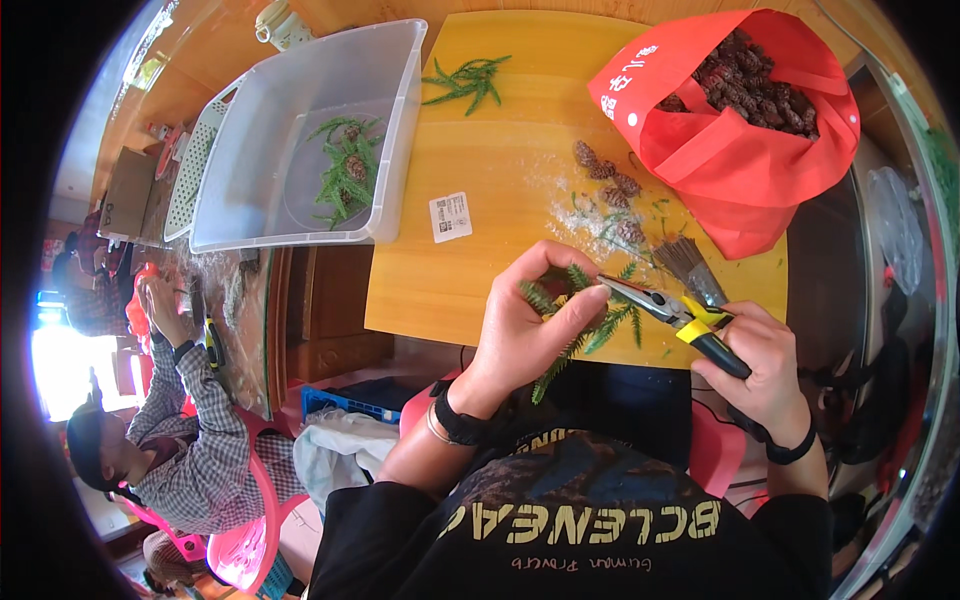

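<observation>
I have the right hand (760,362) wrapped round the pliers (655,303), tips at the left hand (535,325), which pinches a sprig (603,330) over the table (500,230), seemingly mid-work, its middle hidden from me. Beyond, loose cones (628,185) and a bare sprig (468,82) look unused; coned sprigs (340,190) in the tub (402,140) look done; the bag (700,175) holds plenty more cones.

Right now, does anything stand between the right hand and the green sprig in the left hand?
Only the pliers, held by the right hand; their tips reach the left hand's fingertips, beside the green sprig. Nothing else visible blocks the way.
</observation>
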`<state>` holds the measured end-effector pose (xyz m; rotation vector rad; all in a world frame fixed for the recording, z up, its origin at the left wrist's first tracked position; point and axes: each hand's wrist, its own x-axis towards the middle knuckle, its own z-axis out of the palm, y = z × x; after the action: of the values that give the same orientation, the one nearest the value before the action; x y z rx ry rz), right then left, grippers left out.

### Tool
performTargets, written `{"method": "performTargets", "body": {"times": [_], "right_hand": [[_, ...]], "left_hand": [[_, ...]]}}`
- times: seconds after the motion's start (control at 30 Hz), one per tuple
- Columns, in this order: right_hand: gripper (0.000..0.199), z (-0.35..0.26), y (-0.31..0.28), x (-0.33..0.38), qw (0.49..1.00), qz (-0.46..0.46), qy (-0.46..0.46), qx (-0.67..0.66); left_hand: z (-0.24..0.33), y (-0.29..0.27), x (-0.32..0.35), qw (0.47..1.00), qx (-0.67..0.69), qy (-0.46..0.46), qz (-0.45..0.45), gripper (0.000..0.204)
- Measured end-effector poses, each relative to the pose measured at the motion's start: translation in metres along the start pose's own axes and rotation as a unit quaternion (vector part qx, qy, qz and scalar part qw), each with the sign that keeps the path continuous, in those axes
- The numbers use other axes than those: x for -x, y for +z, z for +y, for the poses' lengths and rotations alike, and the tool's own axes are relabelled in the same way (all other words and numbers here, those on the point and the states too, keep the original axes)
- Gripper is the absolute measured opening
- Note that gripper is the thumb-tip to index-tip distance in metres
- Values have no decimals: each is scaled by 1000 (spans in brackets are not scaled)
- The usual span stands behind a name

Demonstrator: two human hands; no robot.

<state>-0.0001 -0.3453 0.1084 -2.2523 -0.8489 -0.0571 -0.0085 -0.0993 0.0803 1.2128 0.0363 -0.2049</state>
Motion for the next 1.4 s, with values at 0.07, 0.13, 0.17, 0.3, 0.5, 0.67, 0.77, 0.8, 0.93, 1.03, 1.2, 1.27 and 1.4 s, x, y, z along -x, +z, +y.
{"method": "performTargets", "body": {"times": [0.07,0.13,0.17,0.3,0.5,0.67,0.77,0.8,0.93,1.03,1.2,1.27,1.4], "right_hand": [[28,-1,0,1,1000,5,10,7],[28,-1,0,2,1000,7,15,10],[28,-1,-1,2,1000,8,19,12],[28,-2,-2,3,999,5,32,12],[24,-1,-8,0,1000,-21,11,-6],[25,1,-8,-3,999,-21,-24,-24],[25,2,-8,-3,999,-20,-37,-16],[25,3,-8,-3,999,-21,-37,-16],[26,4,-8,-3,999,-28,-26,-20],[26,2,-7,-3,999,-25,-25,-20],[27,1,-6,-3,1000,-18,-22,-7],[27,0,-6,-4,1000,-20,-20,-5],[27,-4,-6,-3,1000,-17,-19,3]], "left_hand": [[-5,-4,-1,998,-14,55,-21,20],[-11,-7,-2,993,-28,108,-43,19],[-14,-6,-3,990,-13,129,-49,19],[-17,-2,-2,982,-48,179,-45,21],[-20,-8,2,977,-95,188,-24,20],[-17,-15,0,949,-180,255,-40,20],[-15,-15,1,945,-198,259,-39,21],[-14,-15,1,948,-193,252,-37,21],[-11,-14,1,941,-195,272,-46,20],[-15,-14,1,953,-141,265,-46,19],[-15,-8,5,965,-132,224,-9,17],[-14,-12,1,947,-167,271,-28,18],[-16,-16,-2,927,-179,326,-38,18]]}}
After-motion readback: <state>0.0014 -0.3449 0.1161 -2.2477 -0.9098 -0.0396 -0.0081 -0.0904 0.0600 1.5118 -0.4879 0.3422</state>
